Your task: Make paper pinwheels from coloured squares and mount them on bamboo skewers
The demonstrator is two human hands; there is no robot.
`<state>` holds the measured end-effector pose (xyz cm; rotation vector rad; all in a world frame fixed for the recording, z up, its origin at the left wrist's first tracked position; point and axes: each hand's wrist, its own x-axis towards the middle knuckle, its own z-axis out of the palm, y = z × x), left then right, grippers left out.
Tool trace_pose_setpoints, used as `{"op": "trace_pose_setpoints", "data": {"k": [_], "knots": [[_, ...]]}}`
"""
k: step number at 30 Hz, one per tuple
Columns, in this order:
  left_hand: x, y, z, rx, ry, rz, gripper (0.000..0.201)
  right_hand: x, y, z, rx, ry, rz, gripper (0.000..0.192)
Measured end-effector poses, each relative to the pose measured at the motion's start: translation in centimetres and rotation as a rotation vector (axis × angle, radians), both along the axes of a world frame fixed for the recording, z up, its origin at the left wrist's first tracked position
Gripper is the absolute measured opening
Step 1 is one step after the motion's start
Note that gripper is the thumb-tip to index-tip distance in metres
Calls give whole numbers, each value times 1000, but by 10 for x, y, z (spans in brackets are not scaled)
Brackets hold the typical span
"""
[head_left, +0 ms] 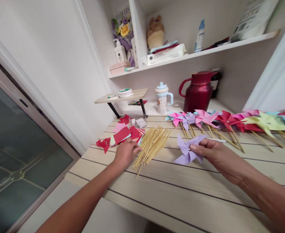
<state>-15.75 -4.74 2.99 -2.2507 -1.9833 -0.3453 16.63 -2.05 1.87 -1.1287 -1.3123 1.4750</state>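
My right hand [213, 155] pinches a lilac paper pinwheel head [186, 149] between thumb and fingers, with a small fastener at its centre. No stick shows on it. My left hand [126, 151] is at the left side of a loose pile of thin wooden sticks [154, 145], its fingers bent but apart and its fingertips at the pile's edge. I make out nothing held in it. Behind that hand lie stacked coloured paper pieces [122, 135], mostly red, and a red folded paper piece [104, 144].
Several finished pinwheels [205, 117] on sticks lie along the right back of the slatted table [157, 191]. Behind stand a red thermos jug [198, 92], a lidded cup [161, 101] and a small raised stand [123, 95] holding round tape-like rolls. A shelf [193, 55] overhangs the back.
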Motion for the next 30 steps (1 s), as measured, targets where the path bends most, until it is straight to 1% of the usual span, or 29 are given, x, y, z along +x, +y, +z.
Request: {"op": "trace_pose_setpoints", "data": {"k": [8, 15, 17, 20, 26, 30], "knots": [[17, 6, -4, -86, 66, 89, 22, 1, 1, -3, 34, -54, 33, 38], [28, 5, 0, -119, 109, 132, 19, 1, -1, -1, 47, -62, 34, 39], [31, 4, 1, -121, 106, 151, 21, 1, -1, 1, 46, -57, 31, 39], [33, 2, 2, -111, 87, 171, 26, 0, -2, 3, 39, -21, 34, 37], [33, -2, -2, -47, 46, 191, 27, 3, -2, 5, 27, 37, 50, 33], [32, -9, -1, 16, 23, 193, 29, 9, 0, 11, 15, 158, 21, 29]]}}
